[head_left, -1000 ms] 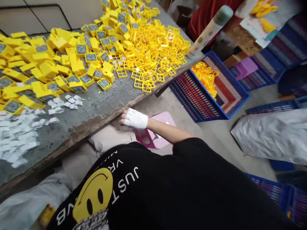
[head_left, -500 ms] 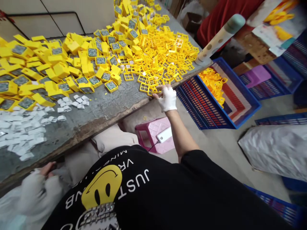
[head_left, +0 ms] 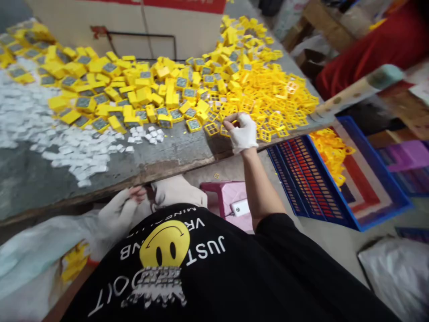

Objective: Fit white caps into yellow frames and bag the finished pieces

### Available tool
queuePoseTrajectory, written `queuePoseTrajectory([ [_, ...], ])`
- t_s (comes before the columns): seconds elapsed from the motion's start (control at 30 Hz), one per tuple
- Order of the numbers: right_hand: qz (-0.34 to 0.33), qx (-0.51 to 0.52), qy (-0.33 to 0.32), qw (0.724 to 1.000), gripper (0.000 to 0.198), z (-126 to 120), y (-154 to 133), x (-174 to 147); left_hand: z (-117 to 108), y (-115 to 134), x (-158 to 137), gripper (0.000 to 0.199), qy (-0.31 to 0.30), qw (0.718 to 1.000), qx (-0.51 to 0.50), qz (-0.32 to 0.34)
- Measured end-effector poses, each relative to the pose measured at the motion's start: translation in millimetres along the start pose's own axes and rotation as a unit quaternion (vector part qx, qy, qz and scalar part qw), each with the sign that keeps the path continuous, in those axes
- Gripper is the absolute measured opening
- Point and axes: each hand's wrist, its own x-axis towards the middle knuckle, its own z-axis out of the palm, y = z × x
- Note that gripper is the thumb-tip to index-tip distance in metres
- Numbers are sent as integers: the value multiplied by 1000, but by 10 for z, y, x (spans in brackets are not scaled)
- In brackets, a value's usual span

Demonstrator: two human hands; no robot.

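Note:
My right hand (head_left: 244, 133), in a white fingerless glove, is over the front of the heap of yellow window-like plastic frames (head_left: 278, 103). Its thumb and fingers are curled together; anything between them is too small or hidden to make out. My left hand (head_left: 126, 206), gloved the same way, is low in front of the table edge, beside my black shirt. Its fingers are closed, and what they hold, if anything, does not show. Left of the frames lies a heap of yellow box-shaped pieces (head_left: 169, 96) with grey patterned faces. Small white plastic pieces (head_left: 83, 150) are spread farther left.
A large carton (head_left: 197, 33) stands behind the yellow heap. A cardboard tube (head_left: 358, 96) juts out at the table's right corner. On the floor are a blue crate (head_left: 385, 219) with yellow parts and a pink stool (head_left: 231, 190) bearing a white device (head_left: 240, 208).
The view has swung left, so the table shifts rightward. My right hand has moved from the table edge leftward and inward over the frames. My left hand has come up and right, nearer my shirt.

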Motion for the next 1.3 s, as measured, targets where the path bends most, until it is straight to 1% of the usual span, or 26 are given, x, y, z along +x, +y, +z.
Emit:
queuePoseTrajectory([
  [0.03, -50, 48, -18, 997, 12, 56, -158, -126, 166, 153, -32, 32, -22, 997, -66, -44],
  [0.07, -110, 99, -52, 988, 19, 134, -340, -290, 319, 301, -35, 41, -61, 984, -148, -81],
  [0.1, -171, 146, -103, 969, 27, 226, -535, -481, 447, 433, -12, 51, -95, 965, -220, -110],
  [0.13, -222, 184, -160, 944, 34, 326, -728, -684, 546, 541, 26, 58, -123, 942, -290, -113],
  [0.17, -263, 211, -211, 917, 41, 426, -903, -880, 613, 620, 66, 63, -140, 923, -343, -103],
  [0.23, -309, 233, -275, 880, 51, 609, -1152, -1171, 657, 688, 117, 66, -126, 906, -395, -81],
  [0.27, -319, 234, -297, 869, 53, 684, -1213, -1234, 644, 682, 121, 67, -107, 906, -403, -75],
  [0.3, -320, 230, -313, 864, 51, 748, -1232, -1231, 613, 654, 112, 68, -83, 908, -403, -72],
  [0.33, -311, 220, -322, 867, 47, 800, -1217, -1165, 571, 610, 96, 70, -59, 912, -400, -71],
  [0.37, -293, 197, -321, 879, 41, 847, -1178, -1046, 524, 554, 76, 73, -36, 915, -395, -71],
  [0.4, -264, 158, -307, 901, 36, 892, -1126, -888, 477, 492, 57, 74, -19, 918, -390, -74],
  [0.47, -185, 33, -253, 949, 29, 999, -1028, -534, 397, 369, 31, 73, 0, 919, -385, -86],
  [0.5, -152, -39, -235, 959, 29, 1065, -997, -374, 370, 317, 25, 71, 3, 917, -387, -96],
  [0.53, -131, -101, -226, 960, 30, 1140, -981, -243, 351, 276, 22, 68, 5, 913, -393, -108],
  [0.57, -121, -148, -228, 955, 32, 1217, -980, -148, 339, 249, 22, 66, 9, 908, -401, -118],
  [0.6, -120, -177, -233, 949, 34, 1291, -989, -91, 332, 236, 22, 65, 11, 903, -409, -127],
  [0.67, -128, -198, -235, 943, 33, 1397, -1021, -79, 327, 249, 23, 64, 14, 896, -422, -140],
  [0.73, -136, -191, -229, 945, 28, 1409, -1050, -172, 324, 293, 24, 65, 7, 891, -429, -145],
  [0.77, -147, -179, -226, 946, 26, 1375, -1063, -246, 324, 315, 26, 66, 0, 890, -433, -144],
  [0.83, -191, -139, -227, 945, 25, 1244, -1094, -427, 329, 344, 37, 66, -11, 884, -446, -138],
  [0.93, -281, -68, -249, 924, 28, 997, -1175, -740, 360, 340, 60, 60, -22, 879, -461, -121],
  [1.03, -335, -17, -279, 900, 31, 857, -1261, -1012, 419, 317, 73, 54, -24, 880, -464, -98],
  [1.1, -347, 14, -286, 893, 32, 851, -1287, -1138, 464, 306, 69, 55, -21, 881, -465, -85],
  [1.2, -345, 89, -257, 898, 35, 929, -1303, -1266, 526, 286, 54, 58, -7, 886, -460, -56],
  [1.23, -334, 132, -239, 902, 35, 967, -1313, -1304, 541, 272, 49, 59, 2, 891, -452, -43],
  [1.3, -291, 232, -204, 906, 35, 1046, -1350, -1378, 560, 231, 42, 60, 26, 903, -429, -15],
])
